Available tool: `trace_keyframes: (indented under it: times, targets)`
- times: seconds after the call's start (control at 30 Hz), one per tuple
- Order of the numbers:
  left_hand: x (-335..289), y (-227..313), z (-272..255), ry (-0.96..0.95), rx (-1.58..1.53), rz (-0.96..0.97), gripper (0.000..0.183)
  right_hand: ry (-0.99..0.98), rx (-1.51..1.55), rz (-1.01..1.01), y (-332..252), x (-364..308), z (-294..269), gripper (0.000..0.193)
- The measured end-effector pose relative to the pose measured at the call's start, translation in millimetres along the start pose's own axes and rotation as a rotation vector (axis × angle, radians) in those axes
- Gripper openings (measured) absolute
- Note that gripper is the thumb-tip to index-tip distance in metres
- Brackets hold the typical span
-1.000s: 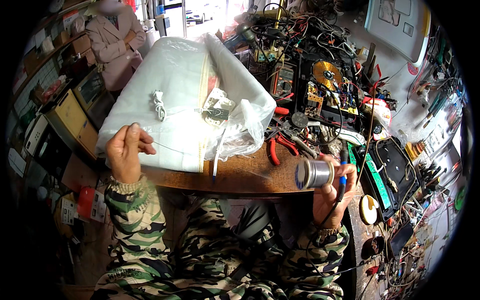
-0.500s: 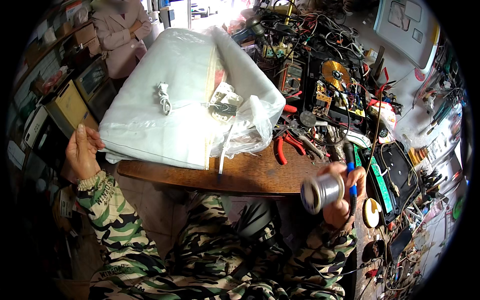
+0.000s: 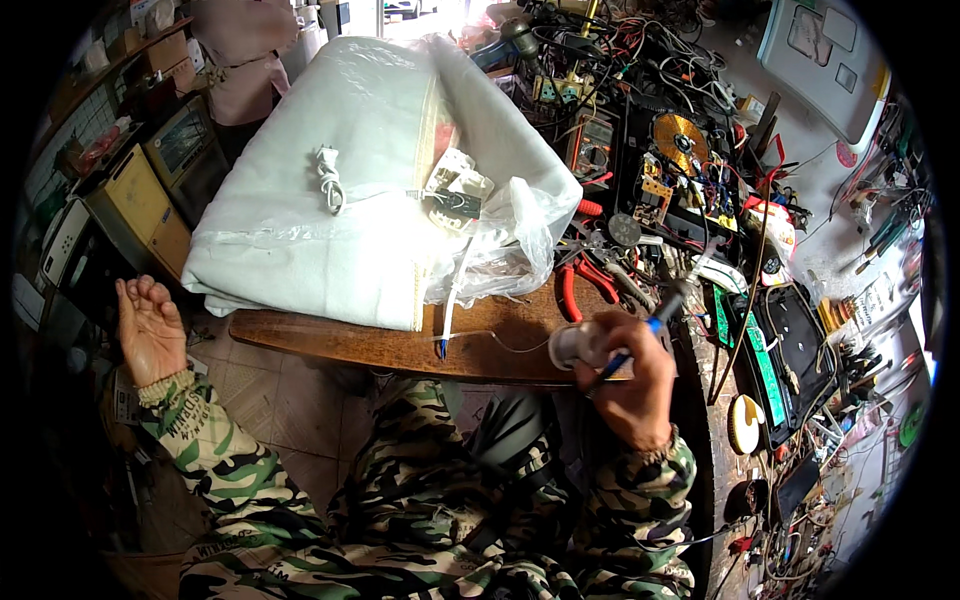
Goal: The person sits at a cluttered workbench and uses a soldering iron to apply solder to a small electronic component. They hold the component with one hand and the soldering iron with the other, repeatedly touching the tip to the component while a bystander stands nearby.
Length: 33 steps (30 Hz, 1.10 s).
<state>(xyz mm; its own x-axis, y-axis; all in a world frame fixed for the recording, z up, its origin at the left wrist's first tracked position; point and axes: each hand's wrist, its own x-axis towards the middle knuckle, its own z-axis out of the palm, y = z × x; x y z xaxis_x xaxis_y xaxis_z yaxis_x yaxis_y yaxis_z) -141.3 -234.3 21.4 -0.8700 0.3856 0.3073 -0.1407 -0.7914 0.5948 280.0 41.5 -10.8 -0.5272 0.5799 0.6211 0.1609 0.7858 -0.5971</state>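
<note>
Brown wooden bench (image 3: 400, 355), in the head view, bears a whitish cloth bundle (image 3: 290, 240). My right hand (image 3: 640, 385) is closed round a slim, blue-handled iron (image 3: 655, 324); its fingers meet a round, pale spool (image 3: 574, 347) near the bench's front edge, though I cannot tell whether they carry it. Thin wire (image 3: 518, 351) curls from the spool. My left hand (image 3: 153, 330) is empty, fingers loosely bent. Half a second ago it was by the bundle's corner, and the spool was farther right.

Left hand (image 3: 154, 335): palm up, fingers (image 3: 148, 288) half-curled | right hand (image 3: 640, 385): knuckles up, gripping
</note>
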Motion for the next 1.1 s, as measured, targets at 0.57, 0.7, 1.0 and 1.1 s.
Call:
trace_keyframes:
  times: [0.57, 0.7, 1.0, 1.1]
  targets:
    - [-171.0, -100.6, 49.4, -0.696, 0.007, -0.899, 0.050, 0.151, -0.283, -0.046, -38.0, 20.2, 38.1, 0.026]
    - [-190.7, -133.4, 68.0, -0.831, 0.107, -1.135, 0.073, -0.068, 0.114, -0.329, -66.7, -13.8, 51.3, 0.037]
    - [-202.1, -149.0, 64.3, -0.950, 0.210, -1.161, 0.073, -0.241, 0.183, -0.249, -63.1, -52.0, 65.6, 0.033]
    - [-203.7, -151.8, 62.6, -0.925, 0.271, -1.144, 0.064, -0.232, 0.166, -0.261, -61.3, -53.6, 64.6, 0.032]
